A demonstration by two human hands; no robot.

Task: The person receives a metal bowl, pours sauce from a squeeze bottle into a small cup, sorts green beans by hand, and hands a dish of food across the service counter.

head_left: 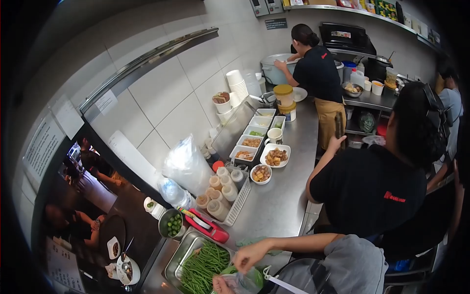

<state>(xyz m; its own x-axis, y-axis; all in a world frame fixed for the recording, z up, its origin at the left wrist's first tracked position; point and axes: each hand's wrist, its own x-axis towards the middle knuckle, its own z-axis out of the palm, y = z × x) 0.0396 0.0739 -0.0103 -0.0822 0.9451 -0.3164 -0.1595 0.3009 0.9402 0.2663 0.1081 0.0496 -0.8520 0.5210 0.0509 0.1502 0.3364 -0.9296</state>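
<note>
At the bottom, my right hand [252, 255] reaches in from the right with its fingers bunched and pointing down. It is just above a clear plastic bag [245, 280] with something green in it; what its fingertips hold, if anything, is too small to tell. My left hand [223, 284], partly cut off by the lower edge, is closed at the left side of the bag. Beside both hands, a steel tray [172, 263] holds a heap of long green beans [203, 267].
Beyond the tray are a bowl of green limes [174, 224], a red-cased object [208, 226] and a basket of squeeze bottles [238, 206]. Food containers [252, 142] line the steel counter [289, 196]. Co-workers in black shirts [374, 176] stand right and at the back.
</note>
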